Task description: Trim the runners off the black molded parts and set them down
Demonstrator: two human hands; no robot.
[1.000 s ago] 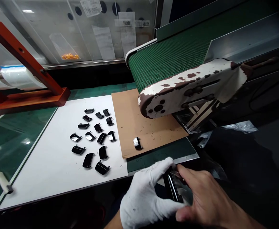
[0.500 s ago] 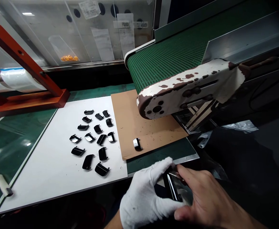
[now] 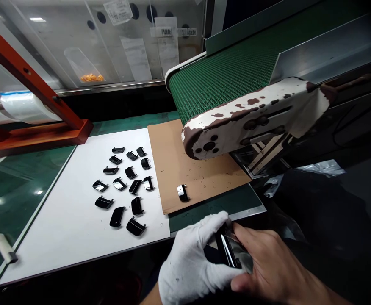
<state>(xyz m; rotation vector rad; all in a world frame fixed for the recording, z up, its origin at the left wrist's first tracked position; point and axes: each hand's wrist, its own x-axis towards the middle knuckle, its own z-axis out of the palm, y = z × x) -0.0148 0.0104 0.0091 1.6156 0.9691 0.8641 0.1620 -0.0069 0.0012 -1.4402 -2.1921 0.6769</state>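
My left hand point(image 3: 195, 260), in a white glove, grips a glossy black part point(image 3: 228, 250) between thumb and fingers, beyond the table's front edge. My bare right hand point(image 3: 269, 260) is at the part's right side, its fingers closed around something thin whose shape is partly hidden. One similar black piece point(image 3: 182, 192) lies on the brown cardboard point(image 3: 173, 161), beyond my gloved hand. Several more black pieces point(image 3: 136, 206) are spread over the white sheet point(image 3: 77, 220) at the left.
A green conveyor belt point(image 3: 223, 80) with a chipped white end plate point(image 3: 252, 110) overhangs the cardboard. An orange stand point(image 3: 39, 140) with plastic film rolls point(image 3: 26, 106) is at left, near a white-handled tool point(image 3: 4, 247). Clear plastic point(image 3: 322, 167) lies at right.
The fingers of my right hand have shifted slightly left against the black part. My left hand keeps its grip, and the pieces on the sheet and cardboard have not moved.
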